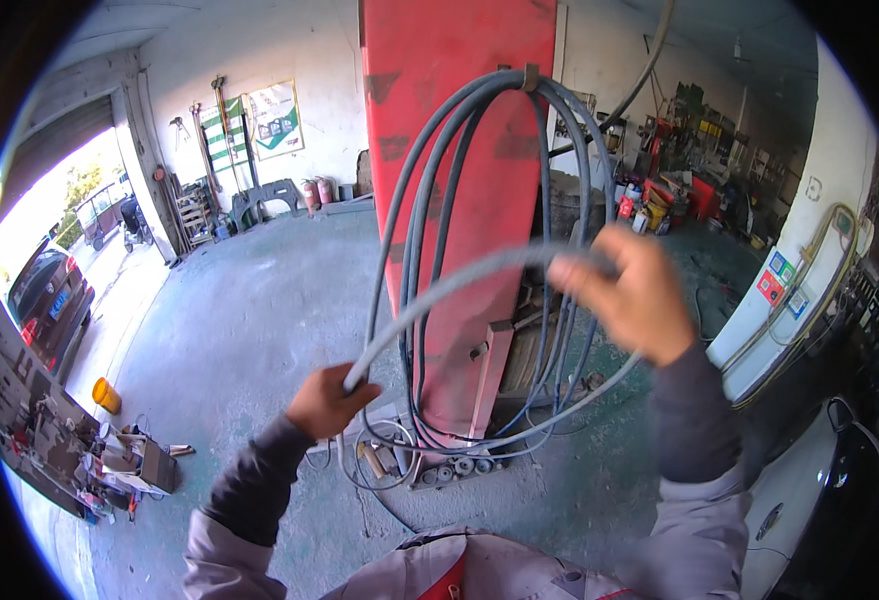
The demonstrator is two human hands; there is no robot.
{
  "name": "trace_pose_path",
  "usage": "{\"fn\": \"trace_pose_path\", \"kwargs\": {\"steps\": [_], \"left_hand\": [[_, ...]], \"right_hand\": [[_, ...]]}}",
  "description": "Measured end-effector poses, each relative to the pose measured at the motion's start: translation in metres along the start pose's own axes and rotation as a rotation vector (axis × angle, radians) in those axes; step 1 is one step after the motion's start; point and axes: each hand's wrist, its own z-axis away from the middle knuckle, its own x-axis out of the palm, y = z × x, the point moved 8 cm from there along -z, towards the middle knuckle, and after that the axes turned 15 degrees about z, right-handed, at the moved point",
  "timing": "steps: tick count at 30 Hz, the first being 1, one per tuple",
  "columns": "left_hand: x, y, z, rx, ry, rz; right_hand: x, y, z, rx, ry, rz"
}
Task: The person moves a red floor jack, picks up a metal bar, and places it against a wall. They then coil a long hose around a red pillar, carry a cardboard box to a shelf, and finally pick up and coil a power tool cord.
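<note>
Likely coiling grey hose point(459, 281) mid-frame, gripped in left hand point(331, 402) and right hand point(639, 295); next calls for looping over upper-centre hook point(531, 77).

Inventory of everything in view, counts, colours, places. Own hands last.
Held hose: 1 length, grey, between both hands
Hung loops: several, dark, draped on the post's hook
Post: 1, red, centre
Extinguishers: 2, reddish, by back wall
Posters: 2, green and white, back wall
Bucket: 1, yellow, floor at left
Car: 1, dark, outside at left
Pale car: 1, whitish, lower right
Pillar: 1, white, right
Clutter: uncountable, mixed, lower left and far right
Left hand: 1, dark cuff, lower on hose
Right hand: 1, dark cuff, higher, blurred
</note>
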Motion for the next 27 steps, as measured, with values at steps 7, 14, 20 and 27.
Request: {"fn": "trace_pose_path", "kwargs": {"steps": [7,14,20,27], "left_hand": [[-0.068,-0.223,0.077,-0.467,0.629,0.384],[-0.140,0.032,-0.016,0.188,0.599,0.306],[-0.106,0.076,-0.059,0.018,0.386,0.281],[-0.041,-0.024,-0.064,0.051,0.390,0.409]], "right_hand": [[-0.078,0.093,-0.130,0.315,0.264,0.150],[0.015,0.183,-0.111,0.511,0.141,0.360],[0.091,0.274,0.085,0.647,0.191,0.247],[0.208,0.317,0.248,0.731,0.180,0.095]]}}
